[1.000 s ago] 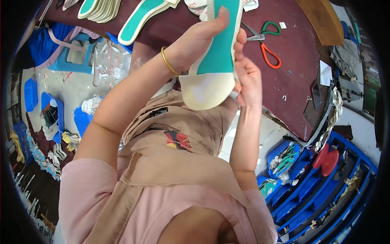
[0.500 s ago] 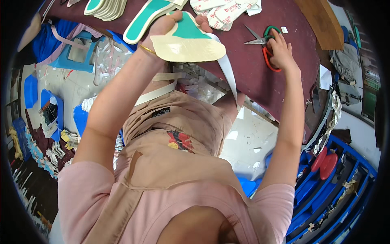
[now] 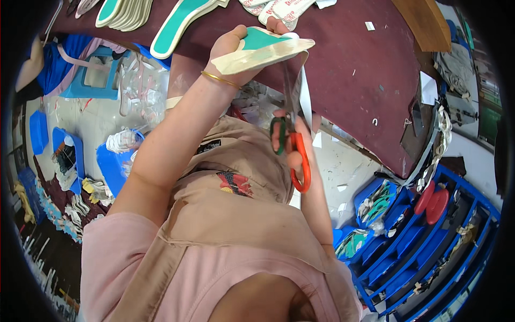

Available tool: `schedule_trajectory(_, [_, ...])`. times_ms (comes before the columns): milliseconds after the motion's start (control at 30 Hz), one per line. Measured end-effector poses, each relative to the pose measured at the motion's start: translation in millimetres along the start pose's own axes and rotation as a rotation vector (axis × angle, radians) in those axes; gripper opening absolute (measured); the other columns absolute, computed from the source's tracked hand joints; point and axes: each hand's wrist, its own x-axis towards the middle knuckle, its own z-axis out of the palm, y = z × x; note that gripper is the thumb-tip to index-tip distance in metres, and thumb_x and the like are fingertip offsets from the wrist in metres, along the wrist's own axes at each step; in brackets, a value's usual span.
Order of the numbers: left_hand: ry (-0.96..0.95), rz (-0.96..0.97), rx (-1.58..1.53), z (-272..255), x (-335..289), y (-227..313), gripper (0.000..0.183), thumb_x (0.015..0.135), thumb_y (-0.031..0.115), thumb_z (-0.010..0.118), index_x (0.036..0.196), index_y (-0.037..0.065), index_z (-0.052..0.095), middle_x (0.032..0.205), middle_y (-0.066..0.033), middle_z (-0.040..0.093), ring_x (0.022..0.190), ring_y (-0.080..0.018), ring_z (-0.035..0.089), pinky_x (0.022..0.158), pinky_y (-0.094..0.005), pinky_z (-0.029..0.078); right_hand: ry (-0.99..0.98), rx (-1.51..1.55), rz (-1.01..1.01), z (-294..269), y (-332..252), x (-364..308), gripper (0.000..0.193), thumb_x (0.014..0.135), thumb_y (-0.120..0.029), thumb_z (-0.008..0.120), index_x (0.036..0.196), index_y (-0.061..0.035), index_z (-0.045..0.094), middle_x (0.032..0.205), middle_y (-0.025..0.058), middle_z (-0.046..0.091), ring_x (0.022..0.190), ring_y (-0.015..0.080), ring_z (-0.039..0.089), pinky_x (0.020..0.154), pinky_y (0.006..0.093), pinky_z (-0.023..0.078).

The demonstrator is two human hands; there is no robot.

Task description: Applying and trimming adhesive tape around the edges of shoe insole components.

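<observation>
My left hand [image 3: 229, 48] grips a shoe insole [image 3: 264, 56] with a cream surface and a green patch, lifted just off the table's near edge. A narrow white strip [image 3: 305, 99] hangs down from the insole's right end. In my right hand [image 3: 307, 131] are scissors with one green and one red handle [image 3: 302, 169]; my fingers are through the loops. Their blades [image 3: 290, 91] point up beside the strip, close under the insole. Motion blurs the blades, so whether they touch the strip I cannot tell.
On the dark red table [image 3: 354, 80] lie a stack of insoles [image 3: 129, 15], a single green-and-cream insole [image 3: 174, 29] and printed white pieces [image 3: 284, 12]. A wooden block [image 3: 424, 24] sits at the right. Blue bins [image 3: 115, 166] and a blue rack [image 3: 429, 241] stand below. Another person's arm [image 3: 29, 67] shows far left.
My right hand has picked up the scissors from the table and brought them left and nearer, beside the strip. My left hand has shifted slightly right, tilting the insole.
</observation>
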Motion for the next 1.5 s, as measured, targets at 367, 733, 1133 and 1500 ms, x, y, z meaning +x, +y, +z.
schedule_trajectory(367, [0.104,-0.037,0.355,-8.5,-10.7,13.6,0.038,0.096,0.031,0.037,0.110,-0.003,0.047,0.109,-0.0170,0.054,0.099,-0.0280,0.054,0.092,-0.0430,0.044,0.360,-0.199,0.038,7.5,-36.9,43.7,0.020,0.076,-0.009,0.066,0.094,-0.0044,0.060,0.065,-0.0026,0.054,0.046,0.0038,0.042,0.042,0.0188,0.032])
schedule_trajectory(733, [-0.042,0.629,1.421,25.5,-11.2,-23.2,0.027,0.084,0.020,0.063,0.099,-0.002,0.058,0.087,-0.0114,0.063,0.079,-0.0181,0.064,0.067,-0.0304,0.055,0.505,-0.879,-0.805,4.8,-59.2,64.3,0.009,0.076,-0.004,0.068,0.083,-0.0057,0.063,0.076,0.0024,0.057,0.077,0.0158,0.057,0.070,0.0290,0.044])
schedule_trajectory(1133, [-0.033,0.326,1.706,38.6,-3.5,-40.6,0.032,0.080,0.023,0.067,0.097,-0.003,0.059,0.088,-0.0118,0.063,0.080,-0.0188,0.064,0.069,-0.0300,0.054,0.349,-0.468,-0.213,-9.3,-66.0,66.3,0.034,0.088,-0.027,0.061,0.065,-0.0025,0.056,0.051,-0.0036,0.049,0.042,0.0036,0.044,0.039,0.0208,0.032])
schedule_trajectory(1500, [0.147,0.084,1.625,19.9,6.3,-20.2,0.060,0.090,0.053,0.044,0.114,-0.001,0.052,0.091,-0.0091,0.061,0.077,-0.0167,0.063,0.071,-0.0295,0.053,0.042,-0.251,0.223,-12.8,-3.1,49.5,0.035,0.089,-0.032,0.059,0.075,-0.0001,0.063,0.070,-0.0003,0.060,0.061,0.0049,0.051,0.056,0.0193,0.041])
